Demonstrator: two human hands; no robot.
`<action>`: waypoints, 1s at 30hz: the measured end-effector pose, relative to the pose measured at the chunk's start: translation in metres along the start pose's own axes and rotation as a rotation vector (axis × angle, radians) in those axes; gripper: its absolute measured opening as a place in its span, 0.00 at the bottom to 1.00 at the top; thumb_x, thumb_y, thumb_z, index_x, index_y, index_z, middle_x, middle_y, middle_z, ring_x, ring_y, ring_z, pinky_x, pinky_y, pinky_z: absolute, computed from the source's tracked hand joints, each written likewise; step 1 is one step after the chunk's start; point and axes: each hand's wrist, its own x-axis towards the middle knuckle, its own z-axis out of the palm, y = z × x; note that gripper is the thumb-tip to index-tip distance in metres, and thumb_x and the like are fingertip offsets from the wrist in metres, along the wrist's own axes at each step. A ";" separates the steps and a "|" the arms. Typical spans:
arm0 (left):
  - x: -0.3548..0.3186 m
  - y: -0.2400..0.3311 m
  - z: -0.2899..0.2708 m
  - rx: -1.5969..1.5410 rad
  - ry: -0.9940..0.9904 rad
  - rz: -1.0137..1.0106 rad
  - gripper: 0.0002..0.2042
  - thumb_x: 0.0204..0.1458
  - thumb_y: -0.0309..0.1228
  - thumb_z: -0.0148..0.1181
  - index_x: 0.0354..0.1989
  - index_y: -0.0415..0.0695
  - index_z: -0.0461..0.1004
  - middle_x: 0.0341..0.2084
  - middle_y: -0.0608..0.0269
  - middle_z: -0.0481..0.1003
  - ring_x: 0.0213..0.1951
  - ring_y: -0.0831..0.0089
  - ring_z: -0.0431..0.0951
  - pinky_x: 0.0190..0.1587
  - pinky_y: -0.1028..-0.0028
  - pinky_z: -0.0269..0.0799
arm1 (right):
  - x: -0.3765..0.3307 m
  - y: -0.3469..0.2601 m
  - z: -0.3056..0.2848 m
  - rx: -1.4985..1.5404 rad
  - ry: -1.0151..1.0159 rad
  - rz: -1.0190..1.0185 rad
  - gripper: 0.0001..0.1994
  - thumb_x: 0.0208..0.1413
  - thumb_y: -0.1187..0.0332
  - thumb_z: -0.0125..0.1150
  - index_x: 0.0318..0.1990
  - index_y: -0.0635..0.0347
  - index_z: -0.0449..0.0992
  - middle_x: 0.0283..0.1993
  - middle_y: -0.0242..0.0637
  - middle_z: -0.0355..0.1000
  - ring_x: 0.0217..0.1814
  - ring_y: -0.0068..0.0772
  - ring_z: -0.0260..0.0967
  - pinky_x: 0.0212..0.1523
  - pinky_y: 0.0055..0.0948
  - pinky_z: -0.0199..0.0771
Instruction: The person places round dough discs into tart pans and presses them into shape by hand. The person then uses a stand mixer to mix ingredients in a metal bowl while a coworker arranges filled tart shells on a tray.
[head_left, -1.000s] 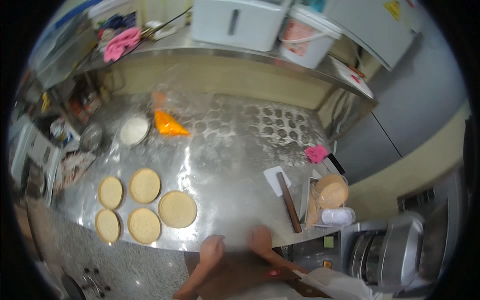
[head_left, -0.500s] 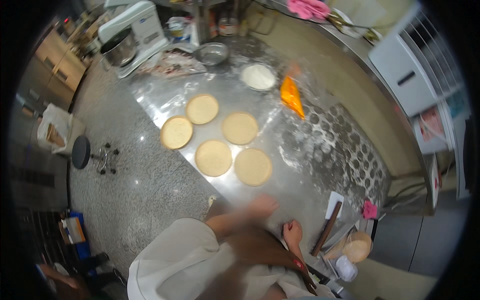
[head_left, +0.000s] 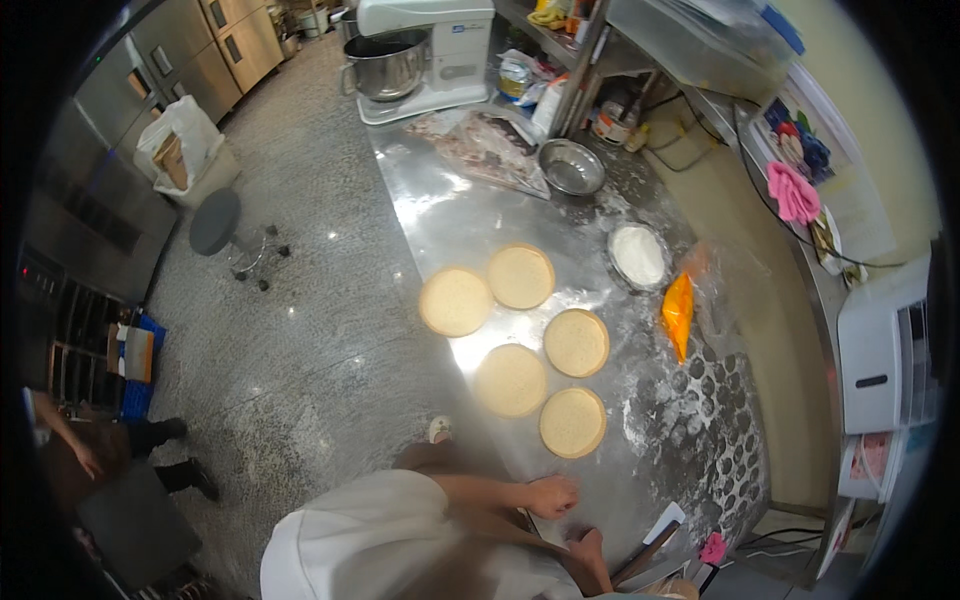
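My left hand [head_left: 553, 497] is curled closed just above the near part of the steel table, with nothing showing in it. Close beside it on the right, my right hand [head_left: 588, 549] has its fingers folded in, partly hidden at the front of my body. Several round, pale tart shells lie on the table beyond my hands. The nearest tart shell [head_left: 573, 423] is a short way past my left hand, touched by neither hand. A brown rolling pin [head_left: 646, 553] and a white scraper [head_left: 665, 524] lie right of my right hand.
A bowl of white flour [head_left: 638, 256] and an orange-filled piping bag [head_left: 678, 318] lie at the right. An empty metal bowl [head_left: 571, 167] and a stand mixer [head_left: 430, 60] stand farther back. A stool [head_left: 215, 222] is on the floor; another person [head_left: 75, 440] is at lower left.
My view has turned left, so the table and its things appear farther right. My left hand, blurred before, now shows sharply. Both hands stay near the table's near part.
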 end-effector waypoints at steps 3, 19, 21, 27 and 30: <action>-0.032 0.005 -0.039 -0.628 -0.310 -0.406 0.11 0.53 0.37 0.59 0.33 0.42 0.75 0.35 0.54 0.76 0.43 0.58 0.76 0.45 0.60 0.71 | 0.009 -0.006 -0.011 0.118 -0.126 0.054 0.17 0.40 0.65 0.68 0.35 0.71 0.78 0.38 0.54 0.78 0.43 0.51 0.77 0.45 0.41 0.75; -0.388 -0.048 -0.242 -0.451 1.227 -1.237 0.11 0.61 0.34 0.54 0.30 0.40 0.72 0.21 0.68 0.71 0.25 0.81 0.67 0.30 0.75 0.66 | 0.098 -0.205 -0.101 -0.356 -0.787 0.061 0.15 0.58 0.58 0.56 0.32 0.62 0.78 0.27 0.37 0.75 0.30 0.31 0.71 0.34 0.34 0.71; -0.404 -0.059 -0.277 -0.448 1.270 -1.230 0.13 0.62 0.35 0.53 0.29 0.40 0.71 0.20 0.69 0.69 0.24 0.81 0.66 0.29 0.76 0.64 | 0.119 -0.291 -0.095 -0.335 -0.698 -0.036 0.15 0.59 0.58 0.55 0.32 0.62 0.78 0.25 0.35 0.74 0.27 0.29 0.70 0.32 0.33 0.70; -0.427 -0.068 -0.404 -0.471 1.409 -1.083 0.18 0.65 0.38 0.51 0.23 0.41 0.68 0.18 0.71 0.66 0.22 0.82 0.62 0.27 0.75 0.60 | 0.142 -0.574 -0.053 0.142 -0.720 -0.280 0.15 0.66 0.61 0.51 0.30 0.61 0.73 0.25 0.31 0.73 0.29 0.23 0.71 0.31 0.27 0.70; -0.456 -0.089 -0.426 -0.362 1.429 -1.179 0.18 0.65 0.37 0.51 0.22 0.42 0.67 0.17 0.72 0.65 0.22 0.82 0.61 0.26 0.76 0.59 | 0.168 -0.636 -0.042 0.227 -0.720 -0.341 0.12 0.65 0.63 0.52 0.32 0.62 0.72 0.28 0.32 0.74 0.30 0.22 0.71 0.33 0.26 0.71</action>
